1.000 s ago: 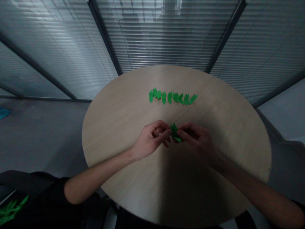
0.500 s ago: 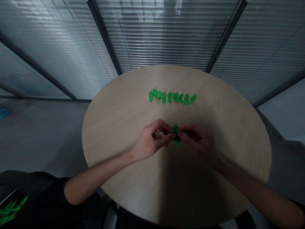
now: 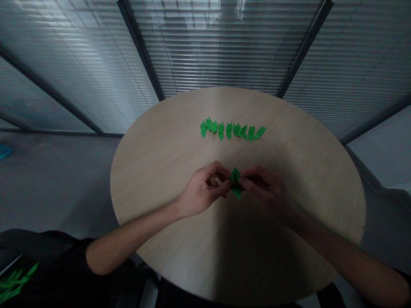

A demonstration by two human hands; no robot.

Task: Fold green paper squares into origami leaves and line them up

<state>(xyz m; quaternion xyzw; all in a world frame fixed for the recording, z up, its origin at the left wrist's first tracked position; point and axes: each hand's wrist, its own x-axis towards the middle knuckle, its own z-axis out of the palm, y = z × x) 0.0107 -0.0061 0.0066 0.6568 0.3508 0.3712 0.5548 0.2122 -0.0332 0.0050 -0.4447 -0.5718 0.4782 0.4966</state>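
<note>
Over the middle of the round table a small folded green paper piece [image 3: 236, 191] is held between my two hands. My left hand [image 3: 205, 186] pinches its left side between thumb and fingers. On the other side, my right hand [image 3: 268, 186] grips the right edge the same way, in shadow. A pointed upper part and a pointed lower flap show between the fingertips; the edges under the fingers are hidden. Farther back, a row of several green folded paper pieces [image 3: 229, 131] lies on the table, apart from both hands.
The round wooden table [image 3: 154, 149] stands by glass panels with blinds [image 3: 218, 64]. More green leaf-like pieces [image 3: 16, 282] are at the lower left, beside my dark sleeve. A blue object [image 3: 4, 151] sits on the floor at far left.
Both hands stay almost in place. The green paper has shifted slightly left between the fingertips, and its lower flap shows wider than before.
</note>
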